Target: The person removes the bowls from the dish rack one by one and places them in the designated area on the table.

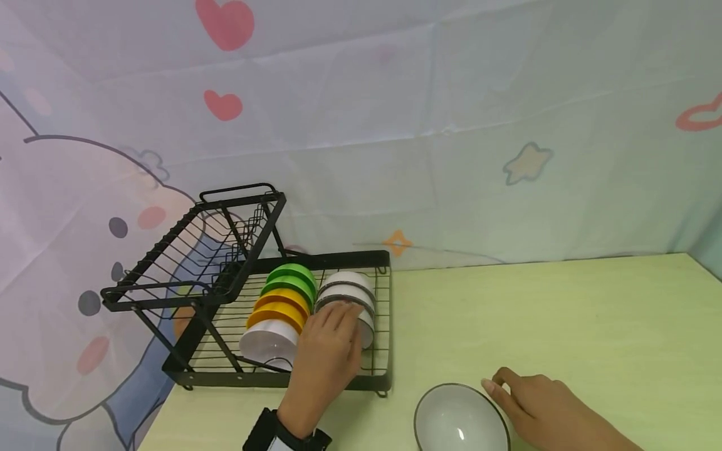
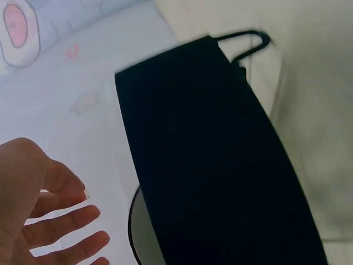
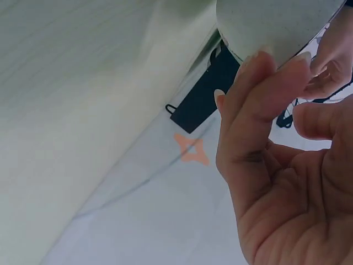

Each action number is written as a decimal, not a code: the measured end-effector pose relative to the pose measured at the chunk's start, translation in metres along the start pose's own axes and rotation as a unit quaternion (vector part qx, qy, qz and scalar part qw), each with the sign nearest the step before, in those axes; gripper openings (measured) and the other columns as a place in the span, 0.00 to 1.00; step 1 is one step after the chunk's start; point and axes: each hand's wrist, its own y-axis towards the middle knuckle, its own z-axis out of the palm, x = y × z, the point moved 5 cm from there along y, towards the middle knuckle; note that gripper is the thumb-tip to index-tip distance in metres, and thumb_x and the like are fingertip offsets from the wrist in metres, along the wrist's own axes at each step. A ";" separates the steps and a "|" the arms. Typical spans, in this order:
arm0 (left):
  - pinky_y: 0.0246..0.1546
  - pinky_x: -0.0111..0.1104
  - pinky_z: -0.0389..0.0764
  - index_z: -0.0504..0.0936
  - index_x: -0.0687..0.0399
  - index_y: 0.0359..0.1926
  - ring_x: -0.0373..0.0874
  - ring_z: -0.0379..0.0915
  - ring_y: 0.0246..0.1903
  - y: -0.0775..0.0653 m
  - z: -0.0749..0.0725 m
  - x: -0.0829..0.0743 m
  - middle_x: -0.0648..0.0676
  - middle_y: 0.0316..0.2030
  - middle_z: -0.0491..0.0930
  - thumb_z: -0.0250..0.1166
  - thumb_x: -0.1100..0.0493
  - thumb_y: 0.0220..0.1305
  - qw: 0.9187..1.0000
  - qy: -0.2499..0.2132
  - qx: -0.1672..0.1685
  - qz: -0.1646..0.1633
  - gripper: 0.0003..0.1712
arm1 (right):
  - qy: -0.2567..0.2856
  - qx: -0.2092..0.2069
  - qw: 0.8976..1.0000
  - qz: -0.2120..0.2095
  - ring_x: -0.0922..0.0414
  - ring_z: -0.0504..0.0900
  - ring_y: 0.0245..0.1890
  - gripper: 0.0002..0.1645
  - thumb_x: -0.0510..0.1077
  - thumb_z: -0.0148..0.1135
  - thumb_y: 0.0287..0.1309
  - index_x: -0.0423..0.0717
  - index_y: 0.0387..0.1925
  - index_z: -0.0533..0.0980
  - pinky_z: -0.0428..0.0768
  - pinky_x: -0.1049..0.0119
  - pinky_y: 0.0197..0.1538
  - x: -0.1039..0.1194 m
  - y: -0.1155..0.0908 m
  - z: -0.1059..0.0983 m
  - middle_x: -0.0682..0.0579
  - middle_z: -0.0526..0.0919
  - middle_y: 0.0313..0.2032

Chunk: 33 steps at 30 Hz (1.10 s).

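Observation:
My left hand (image 1: 329, 351) reaches over the front of the black dish rack (image 1: 361, 381), right at the nearest of several white bowls (image 1: 345, 280) stood on edge in a row. In the left wrist view its fingers hang apart with nothing between them, beside a dark-rimmed bowl (image 2: 142, 234) partly hidden by the rack's side. Right of the rack, a white bowl with a dark rim (image 1: 459, 416) is on the table. Beside that bowl is my right hand (image 1: 547, 407), fingers loosely bent and fingertips close by the rim. In the right wrist view, those fingers (image 3: 248, 105) overlap the bowl's edge (image 3: 270, 27).
Left of the white row stand green bowls (image 1: 293, 269), yellow bowls (image 1: 279, 310) and a white bowl (image 1: 267, 341). A slanted upper rack tier (image 1: 158, 275) rises on the left. The pale green table (image 1: 536, 313) meets a patterned cloth backdrop (image 1: 451, 169).

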 end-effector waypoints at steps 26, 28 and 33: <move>0.41 0.46 0.85 0.79 0.52 0.59 0.56 0.80 0.49 -0.013 0.024 0.039 0.57 0.53 0.82 0.66 0.61 0.63 0.992 0.009 0.101 -0.071 0.22 | -0.045 -0.060 0.996 0.043 0.75 0.70 0.27 0.18 0.56 0.52 0.72 0.47 0.50 0.74 0.75 0.68 0.34 -0.008 0.000 -0.007 0.65 0.74 0.28; 0.40 0.45 0.85 0.78 0.52 0.59 0.56 0.80 0.50 -0.014 0.025 0.039 0.58 0.53 0.81 0.66 0.61 0.63 0.991 0.002 0.108 -0.076 0.23 | -0.048 -0.068 0.996 0.041 0.74 0.70 0.26 0.17 0.55 0.53 0.72 0.49 0.50 0.74 0.75 0.69 0.34 -0.008 0.000 -0.008 0.64 0.75 0.30; 0.37 0.46 0.86 0.77 0.51 0.60 0.57 0.80 0.51 -0.014 0.027 0.039 0.58 0.55 0.80 0.66 0.62 0.63 0.989 -0.010 0.120 -0.086 0.24 | -0.067 -0.102 0.992 0.034 0.73 0.71 0.25 0.14 0.54 0.55 0.71 0.50 0.48 0.75 0.76 0.67 0.33 -0.007 -0.001 -0.012 0.63 0.76 0.34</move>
